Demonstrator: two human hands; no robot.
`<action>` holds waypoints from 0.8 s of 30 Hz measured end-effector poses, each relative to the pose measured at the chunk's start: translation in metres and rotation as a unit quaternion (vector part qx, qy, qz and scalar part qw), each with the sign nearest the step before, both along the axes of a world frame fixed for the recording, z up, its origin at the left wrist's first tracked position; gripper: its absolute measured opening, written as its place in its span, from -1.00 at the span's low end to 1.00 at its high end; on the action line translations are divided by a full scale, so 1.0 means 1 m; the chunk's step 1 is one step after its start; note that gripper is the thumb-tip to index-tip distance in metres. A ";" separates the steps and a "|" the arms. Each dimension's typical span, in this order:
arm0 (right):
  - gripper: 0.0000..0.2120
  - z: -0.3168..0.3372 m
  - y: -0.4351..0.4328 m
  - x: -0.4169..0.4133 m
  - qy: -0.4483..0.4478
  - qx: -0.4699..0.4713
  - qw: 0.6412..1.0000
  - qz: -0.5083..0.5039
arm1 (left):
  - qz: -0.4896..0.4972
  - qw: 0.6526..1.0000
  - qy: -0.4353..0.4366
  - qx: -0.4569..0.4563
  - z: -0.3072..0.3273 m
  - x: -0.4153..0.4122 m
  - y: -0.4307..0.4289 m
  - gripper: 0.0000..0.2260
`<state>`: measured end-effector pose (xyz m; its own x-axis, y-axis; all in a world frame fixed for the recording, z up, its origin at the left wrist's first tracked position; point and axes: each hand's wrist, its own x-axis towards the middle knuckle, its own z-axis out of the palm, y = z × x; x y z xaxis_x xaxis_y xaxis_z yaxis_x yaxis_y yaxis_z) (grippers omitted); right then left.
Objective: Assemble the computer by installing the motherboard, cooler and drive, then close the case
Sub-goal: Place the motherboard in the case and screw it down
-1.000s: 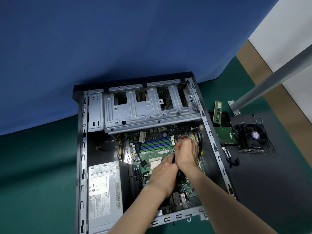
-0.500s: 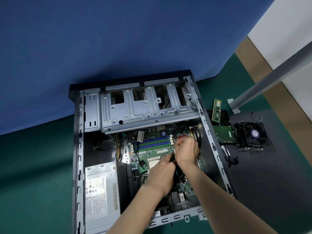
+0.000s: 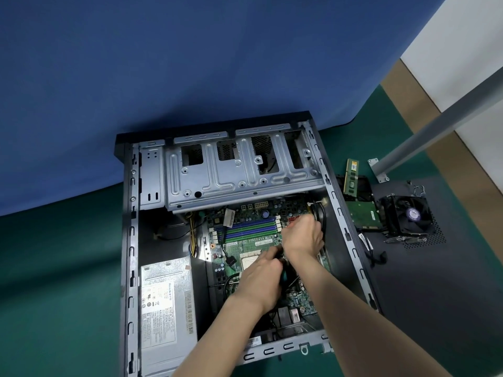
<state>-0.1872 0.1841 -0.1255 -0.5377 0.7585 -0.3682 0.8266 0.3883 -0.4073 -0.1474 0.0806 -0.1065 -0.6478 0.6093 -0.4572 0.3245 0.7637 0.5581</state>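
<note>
Two hands work inside the open case (image 3: 128, 240). Left hand (image 3: 261, 284) grips a teal-and-black handle (image 3: 284, 272). Right hand (image 3: 302, 238) is curled just beyond it; I cannot tell on what. Case contents: power supply (image 3: 166, 308) near left; motherboard (image 3: 241, 246) flat on the floor, long axis near-to-far; drive cage (image 3: 239, 175) beyond. Cooler (image 3: 408, 216) and drive (image 3: 363, 214) lie outside, right.

Even bright light, wide-angle edge bending, slight softness
</note>
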 end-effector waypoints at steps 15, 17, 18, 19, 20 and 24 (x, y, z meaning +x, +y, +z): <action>-0.93 0.003 0.011 -0.022 -0.072 0.038 0.991 0.108 | 0.013 1.000 -0.011 0.002 -0.014 -0.001 0.000 -0.62; -0.93 0.004 0.010 -0.021 -0.073 0.041 0.989 0.120 | 0.016 1.000 -0.011 -0.001 -0.014 0.000 0.001 -0.63; -0.93 0.004 0.011 -0.020 -0.071 0.040 0.989 0.123 | 0.017 1.000 -0.010 -0.002 -0.014 0.000 0.001 -0.63; -0.91 0.004 0.012 -0.019 -0.070 0.036 0.989 0.121 | 0.019 1.000 -0.011 -0.002 -0.014 -0.001 0.001 -0.63; -0.90 0.005 0.014 -0.017 -0.067 0.029 0.990 0.120 | 0.021 1.000 -0.011 -0.002 -0.015 -0.001 0.001 -0.63; -0.92 0.005 0.022 -0.010 -0.052 -0.007 0.992 0.116 | 0.024 1.000 -0.006 -0.005 -0.014 0.001 0.002 -0.63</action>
<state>-0.1975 0.2064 -0.1205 -0.6558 0.6135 -0.4400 0.7535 0.5684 -0.3305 -0.1459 0.0827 -0.1210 -0.6703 0.5734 -0.4710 0.2814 0.7838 0.5536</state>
